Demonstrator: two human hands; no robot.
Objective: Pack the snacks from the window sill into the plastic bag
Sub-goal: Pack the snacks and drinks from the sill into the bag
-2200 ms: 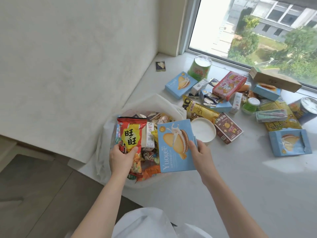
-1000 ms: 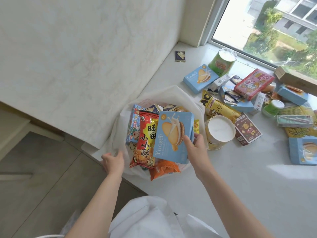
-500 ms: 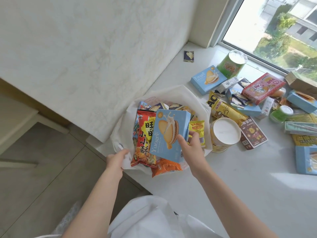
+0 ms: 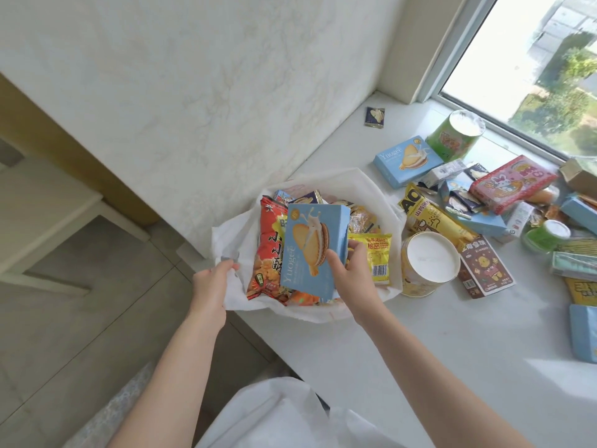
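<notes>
My left hand has come off the red crinkly rice-cracker packet it was steadying a couple of seconds ago and now pinches the near-left rim of the white plastic bag, fingers curled round the film to hold the mouth open at the edge of the pale stone window sill. That packet now stands on its own inside the bag, leaning against the other snacks.

Just to its right, my right hand grips the pale blue cardboard biscuit box by its right edge, thumb across the front and fingers behind. The box has sunk from held above the pile to partly wedged in beside the red packet, its lower end down among the wrappers, so I judge this item nearly packed; a push and a release should finish it. A small yellow foil sachet lies just beside my knuckles at the bag's right side.

Further right, plenty is still unpacked on the sill: a yellow paper tub with a white lid touching the bag, a long yellow packet, a second pale blue box, a green tub, a red-and-pink box. The bag already looks full, so fitting these may be tight.
</notes>
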